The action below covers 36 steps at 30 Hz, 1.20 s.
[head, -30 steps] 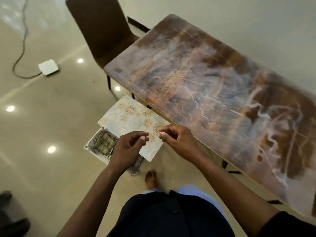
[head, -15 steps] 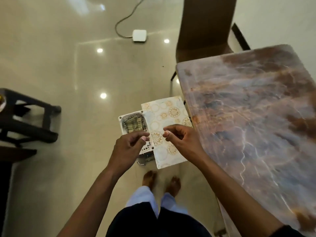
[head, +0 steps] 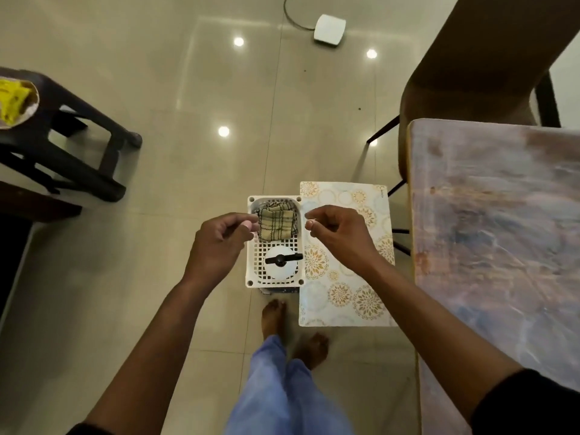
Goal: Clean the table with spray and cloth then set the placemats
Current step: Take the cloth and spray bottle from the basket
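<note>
A white perforated basket (head: pixel 251 268) stands on the floor just left of the table. Inside it lie a folded checked cloth (head: pixel 276 226) and a white spray bottle (head: pixel 280 266) with a black nozzle, seen from above. A patterned placemat (head: pixel 342 296) lies flat beside the basket, between it and the marbled table (head: pixel 502 230). My left hand (head: pixel 219 243) hovers over the basket's left rim with its fingers curled in. My right hand (head: pixel 339 233) hangs over the placemat's left part, thumb and finger pinched. Neither hand holds anything I can see.
A brown chair (head: pixel 470 73) stands at the table's far end. A dark stool (head: pixel 78 146) at the left carries a plate with something yellow (head: pixel 12 102). A white box with a cable (head: pixel 329 29) lies on the tiled floor. My bare feet (head: pixel 273 315) are just behind the basket.
The view has swung left, from the table top down to the basket on the floor. My hands have drawn a little apart and now sit over the basket and placemat.
</note>
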Tool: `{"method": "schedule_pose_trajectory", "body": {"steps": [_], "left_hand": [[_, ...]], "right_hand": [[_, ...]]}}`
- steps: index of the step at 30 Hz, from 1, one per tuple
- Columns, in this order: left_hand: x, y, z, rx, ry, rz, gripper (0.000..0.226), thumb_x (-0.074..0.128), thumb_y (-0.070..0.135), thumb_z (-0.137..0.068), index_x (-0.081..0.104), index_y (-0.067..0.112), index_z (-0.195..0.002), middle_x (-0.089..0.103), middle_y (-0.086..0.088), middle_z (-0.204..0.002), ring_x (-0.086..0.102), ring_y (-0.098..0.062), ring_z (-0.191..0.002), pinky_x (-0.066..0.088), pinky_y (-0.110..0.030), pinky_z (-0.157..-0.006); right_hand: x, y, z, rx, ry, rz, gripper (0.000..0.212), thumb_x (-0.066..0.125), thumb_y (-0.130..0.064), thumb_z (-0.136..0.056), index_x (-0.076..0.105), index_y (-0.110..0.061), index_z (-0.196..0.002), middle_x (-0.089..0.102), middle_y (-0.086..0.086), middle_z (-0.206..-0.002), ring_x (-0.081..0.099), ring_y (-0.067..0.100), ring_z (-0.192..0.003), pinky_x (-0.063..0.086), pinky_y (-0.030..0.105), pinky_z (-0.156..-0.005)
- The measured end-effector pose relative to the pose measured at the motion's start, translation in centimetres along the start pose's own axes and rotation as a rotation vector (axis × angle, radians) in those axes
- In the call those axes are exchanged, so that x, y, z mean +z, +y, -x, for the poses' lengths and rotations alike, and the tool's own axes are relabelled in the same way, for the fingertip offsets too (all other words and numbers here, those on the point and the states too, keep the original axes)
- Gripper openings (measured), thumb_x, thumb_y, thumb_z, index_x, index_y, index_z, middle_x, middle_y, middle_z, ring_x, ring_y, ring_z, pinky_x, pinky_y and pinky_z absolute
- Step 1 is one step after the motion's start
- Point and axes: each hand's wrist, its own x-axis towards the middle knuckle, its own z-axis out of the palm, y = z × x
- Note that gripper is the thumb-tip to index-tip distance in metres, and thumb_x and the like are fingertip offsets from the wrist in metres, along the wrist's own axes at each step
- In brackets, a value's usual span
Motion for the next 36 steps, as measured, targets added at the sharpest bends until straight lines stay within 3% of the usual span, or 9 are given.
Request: {"method": "schedule_pose_trajectory", "body": {"steps": [8, 12, 15, 20, 28, 33, 36], "left_hand": [[2.1, -9.1, -7.5, -0.177, -0.033, 0.039, 0.022, 0.061, 0.016, -0.107, 0.078, 0.03, -0.106, 0.083, 0.005, -0.102, 0.077, -0.02, -0.103, 0.061, -0.045, -0.093], [3.6, -13.4, -9.7, -0.267, -0.044, 0.059, 0.022, 0.061, 0.017, -0.107, 0.079, 0.029, -0.106, 0.082, 0.007, -0.1, 0.077, -0.018, -0.103, 0.061, -0.042, -0.091], [4.1, -15.5, -10.8, -0.293, -0.039, 0.06, 0.021, 0.062, 0.018, -0.106, 0.079, 0.031, -0.105, 0.082, 0.008, -0.099, 0.077, -0.013, -0.1, 0.061, -0.039, -0.092], [4.6, -17.8, -11.7, -0.299, -0.033, 0.053, 0.023, 0.062, 0.019, -0.106, 0.079, 0.034, -0.102, 0.082, 0.009, -0.1, 0.077, -0.011, -0.098, 0.06, -0.039, -0.097], [5.7, -18.3, -11.9, -0.283, -0.036, 0.03, 0.022, 0.065, 0.022, -0.104, 0.079, 0.039, -0.101, 0.082, 0.01, -0.104, 0.076, -0.01, -0.102, 0.06, -0.046, -0.1], [6.5, -17.1, -12.7, -0.174, -0.005, -0.067, 0.024, 0.073, 0.024, -0.1, 0.077, 0.032, -0.122, 0.076, 0.012, -0.122, 0.072, -0.004, -0.108, 0.059, -0.041, -0.101], [6.7, -16.5, -13.1, -0.037, -0.025, -0.189, 0.047, 0.078, 0.022, -0.095, 0.065, 0.032, -0.14, 0.057, 0.015, -0.147, 0.057, -0.008, -0.133, 0.053, -0.042, -0.109]], "right_hand": [[7.5, 7.7, -9.3, 0.032, -0.084, 0.229, 0.024, 0.074, -0.021, -0.092, 0.077, -0.022, -0.116, 0.077, -0.006, -0.105, 0.071, 0.008, -0.094, 0.059, 0.039, -0.091], [11.1, 11.5, -12.0, -0.056, -0.2, 0.493, 0.041, 0.072, -0.017, -0.09, 0.071, -0.025, -0.13, 0.067, -0.002, -0.136, 0.06, 0.021, -0.124, 0.05, 0.039, -0.103], [12.6, 13.7, -13.1, -0.215, -0.296, 0.69, 0.046, 0.07, -0.013, -0.09, 0.069, -0.024, -0.134, 0.059, 0.002, -0.144, 0.049, 0.026, -0.133, 0.051, 0.042, -0.099], [13.7, 16.6, -14.3, -0.382, -0.263, 0.906, 0.052, 0.079, -0.006, -0.078, 0.071, -0.019, -0.127, 0.059, 0.011, -0.13, 0.05, 0.033, -0.121, 0.059, 0.047, -0.083], [14.0, 17.6, -14.9, -0.554, -0.126, 0.908, 0.024, 0.074, -0.01, -0.086, 0.079, -0.013, -0.109, 0.067, 0.01, -0.111, 0.059, 0.033, -0.108, 0.06, 0.042, -0.068], [13.4, 16.5, -14.9, -0.537, -0.095, 0.85, 0.018, 0.066, -0.018, -0.095, 0.076, -0.017, -0.11, 0.071, 0.003, -0.107, 0.063, 0.026, -0.097, 0.056, 0.043, -0.066], [12.5, 14.5, -15.4, -0.485, -0.072, 0.718, 0.025, 0.061, -0.022, -0.092, 0.077, -0.019, -0.111, 0.074, 0.002, -0.104, 0.065, 0.026, -0.094, 0.052, 0.043, -0.074]]}}
